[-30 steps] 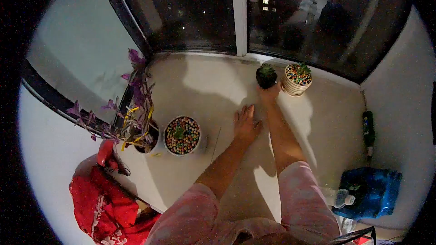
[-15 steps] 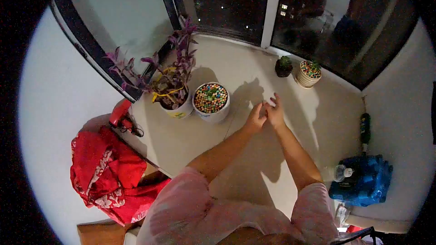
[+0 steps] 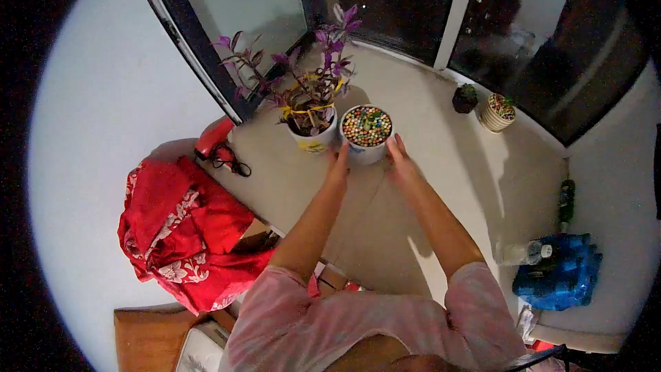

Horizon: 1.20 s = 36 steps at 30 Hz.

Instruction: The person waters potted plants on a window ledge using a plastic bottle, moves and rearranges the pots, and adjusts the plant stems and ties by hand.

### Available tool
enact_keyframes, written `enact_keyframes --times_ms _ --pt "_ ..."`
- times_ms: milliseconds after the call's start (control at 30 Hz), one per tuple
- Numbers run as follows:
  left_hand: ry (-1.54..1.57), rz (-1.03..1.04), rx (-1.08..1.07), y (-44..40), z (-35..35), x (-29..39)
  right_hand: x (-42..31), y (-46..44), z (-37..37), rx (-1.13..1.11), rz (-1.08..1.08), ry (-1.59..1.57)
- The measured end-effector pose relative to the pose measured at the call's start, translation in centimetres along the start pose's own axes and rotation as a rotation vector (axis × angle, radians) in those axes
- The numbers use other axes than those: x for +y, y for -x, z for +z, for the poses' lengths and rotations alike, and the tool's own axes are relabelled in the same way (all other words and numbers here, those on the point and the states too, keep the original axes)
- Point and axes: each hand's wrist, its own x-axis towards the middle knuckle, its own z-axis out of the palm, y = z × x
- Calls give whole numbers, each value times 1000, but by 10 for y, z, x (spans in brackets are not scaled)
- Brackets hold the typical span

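A white pot of colourful beads with a small green plant (image 3: 366,127) stands on the pale ledge between my two hands. My left hand (image 3: 337,166) rests against its left side, and my right hand (image 3: 401,160) lies against its right side, so the pot is held between them. Just left of it, close to the rim, is a white pot with a purple-leaved plant (image 3: 313,131) tied with yellow strips. Farther right, near the window, a small dark pot with a succulent (image 3: 465,98) stands beside a ribbed cream pot of beads (image 3: 498,114).
Red patterned cloth (image 3: 186,234) lies at the left, below a red hair dryer (image 3: 215,139) with a black cord. At the right are a blue plastic-wrapped pack (image 3: 559,272), a clear bottle (image 3: 533,253) and a green bottle (image 3: 566,200). Windows (image 3: 392,7) border the ledge.
My right hand has let go of the small dark pot. Both hands have moved left to the white bead pot and now hold its sides. The view has shifted left.
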Motion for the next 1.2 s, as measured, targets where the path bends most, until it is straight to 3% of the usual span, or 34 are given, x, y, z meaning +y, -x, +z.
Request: enact_keyframes --times_ms 100,333,400,500,567,700,900,1200 --pt "-29 -35 -104 16 18 32 -17 -10 22 26 20 -117" --pt "22 -66 -181 -30 -3 -5 -1 -22 22 89 70 -299" --pt "12 -55 -178 -26 3 -6 21 -29 10 139 131 -216" --pt "-6 -84 -240 16 16 -8 18 10 -1 149 67 -303" --pt "-39 -132 -227 54 34 -11 -23 70 8 227 37 -371" --pt "-110 -149 -275 109 71 -27 30 101 -51 189 -155 -409" --pt "-158 -211 -467 163 113 -56 0 206 -81 359 -49 -429" --pt "-129 -176 -538 180 134 -96 25 244 -115 439 -31 -463"
